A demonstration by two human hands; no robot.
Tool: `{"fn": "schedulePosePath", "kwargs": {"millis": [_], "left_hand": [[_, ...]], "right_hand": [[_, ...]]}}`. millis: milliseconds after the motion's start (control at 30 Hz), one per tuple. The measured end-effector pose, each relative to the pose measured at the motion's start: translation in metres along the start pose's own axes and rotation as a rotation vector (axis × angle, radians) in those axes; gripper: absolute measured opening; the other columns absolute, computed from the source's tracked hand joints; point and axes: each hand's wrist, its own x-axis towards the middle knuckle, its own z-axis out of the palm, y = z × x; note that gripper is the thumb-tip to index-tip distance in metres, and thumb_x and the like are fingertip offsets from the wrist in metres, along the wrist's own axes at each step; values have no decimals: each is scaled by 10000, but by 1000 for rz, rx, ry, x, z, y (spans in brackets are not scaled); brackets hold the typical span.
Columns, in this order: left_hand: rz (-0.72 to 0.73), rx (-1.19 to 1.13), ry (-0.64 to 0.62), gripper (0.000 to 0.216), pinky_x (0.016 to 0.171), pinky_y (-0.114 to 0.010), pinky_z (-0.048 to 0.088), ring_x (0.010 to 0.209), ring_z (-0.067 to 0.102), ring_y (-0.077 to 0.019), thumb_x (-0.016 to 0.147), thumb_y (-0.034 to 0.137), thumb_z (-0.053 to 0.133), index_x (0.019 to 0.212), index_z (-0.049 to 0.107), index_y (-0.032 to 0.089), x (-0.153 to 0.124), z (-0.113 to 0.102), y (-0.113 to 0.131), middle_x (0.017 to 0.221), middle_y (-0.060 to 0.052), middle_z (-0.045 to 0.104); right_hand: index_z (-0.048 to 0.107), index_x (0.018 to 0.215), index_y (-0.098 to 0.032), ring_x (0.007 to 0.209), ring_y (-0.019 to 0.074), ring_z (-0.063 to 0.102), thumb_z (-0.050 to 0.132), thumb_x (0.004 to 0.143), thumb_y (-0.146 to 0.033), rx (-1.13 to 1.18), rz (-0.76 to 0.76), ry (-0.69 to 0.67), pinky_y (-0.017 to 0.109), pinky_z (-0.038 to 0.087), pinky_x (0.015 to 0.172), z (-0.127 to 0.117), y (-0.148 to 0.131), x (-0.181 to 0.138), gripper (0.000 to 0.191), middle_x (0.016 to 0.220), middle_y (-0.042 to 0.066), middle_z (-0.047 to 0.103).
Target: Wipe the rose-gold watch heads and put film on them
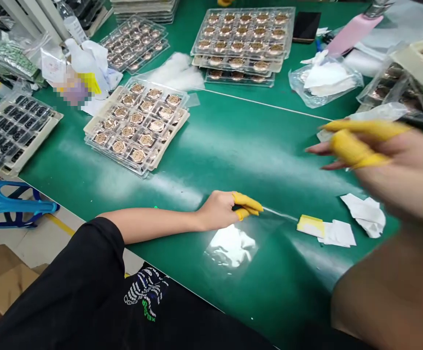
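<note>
At six o'clock on the counter (280, 287), the left hand (217, 210) pinches the edge of a clear film (270, 243); the right hand (379, 165), at three o'clock, spreads open. A hasty pull could crease the film.

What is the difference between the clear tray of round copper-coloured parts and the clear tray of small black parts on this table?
The clear tray of round copper-coloured parts holds shiny round discs, while the clear tray of small black parts holds dark oblong pieces. The copper tray lies nearer the middle of the green table, and the black tray lies at its left side. Both trays have cream edges and lie flat.
</note>
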Motion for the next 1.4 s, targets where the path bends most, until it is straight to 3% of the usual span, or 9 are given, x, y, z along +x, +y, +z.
{"fn": "schedulePosePath", "kwargs": {"millis": [200, 333, 500, 733, 833, 900, 1000, 1133, 1400], "left_hand": [[-179, -316, 153, 236, 1060, -354, 636, 1067, 811, -186, 911, 132, 767, 1147, 780, 133, 17, 2, -17, 1135, -107, 844], [-127, -202, 54, 266, 1099, -333, 605, 1113, 795, -177, 935, 91, 697, 1179, 783, 150, 15, -4, -6, 1213, -86, 831], [-4, 21, -181, 333, 1235, -320, 493, 1320, 706, -180, 951, 241, 714, 1280, 767, 220, 8, -18, 15, 1393, -8, 772], [-134, -16, -258, 357, 1139, -279, 545, 1213, 750, -171, 963, 362, 699, 1270, 767, 191, 12, -21, 14, 1305, -15, 808], [-127, -4, -264, 338, 1116, -297, 556, 1216, 745, -184, 979, 353, 680, 1266, 757, 192, 13, -22, 12, 1333, -21, 796], [-93, 41, -272, 284, 1072, -343, 582, 1178, 756, -228, 953, 287, 696, 1202, 770, 174, 13, -23, 9, 1260, -44, 817], [-54, 150, -253, 156, 1006, -432, 613, 1122, 760, -314, 873, 153, 717, 1014, 778, 130, 12, -21, 2, 1111, -104, 831], [50, 153, -155, 318, 1204, -485, 515, 1388, 641, -323, 890, 67, 679, 1191, 735, 155, 12, -15, -6, 1403, -125, 749], [97, 97, -152, 331, 1180, -519, 547, 1392, 645, -400, 919, 155, 724, 1248, 734, 196, 12, -16, -6, 1476, -149, 707]], "right_hand": [[682, 1136, -364, 1013, 352, 743, 949, 583, -566, 356, 288, -95, 552, 595, 896, 71, 18, -53, 647, 1101, 167, 769], [694, 913, -326, 778, 320, 732, 1019, 396, -389, 649, 453, 75, 557, 605, 864, 90, 29, -76, 614, 828, 72, 702], [713, 915, -282, 646, 257, 683, 1020, 238, -351, 768, 419, 229, 614, 624, 872, 100, 39, -81, 747, 760, 10, 696], [786, 898, -313, 1003, 335, 741, 1014, 384, -489, 468, 328, 185, 608, 558, 1053, 85, 24, -72, 589, 1035, 109, 794], [787, 935, -303, 1018, 294, 731, 968, 556, -487, 427, 172, 250, 519, 604, 959, 93, -26, -52, 458, 1072, 113, 783], [766, 1027, -279, 932, 256, 740, 920, 612, -427, 610, 80, 36, 405, 627, 758, 117, -74, -31, 467, 1021, 90, 773], [658, 1183, -239, 781, 205, 738, 842, 745, -317, 733, 160, -298, 290, 563, 551, 171, -143, 11, 481, 1063, 79, 752], [612, 1095, -192, 719, 165, 706, 696, 825, -181, 807, 362, -333, 229, 522, 512, 228, -186, 57, 282, 986, 76, 688], [584, 1112, -194, 681, 162, 666, 674, 850, -196, 798, 498, -409, 288, 604, 560, 224, -201, 78, 278, 888, 34, 579]]}}
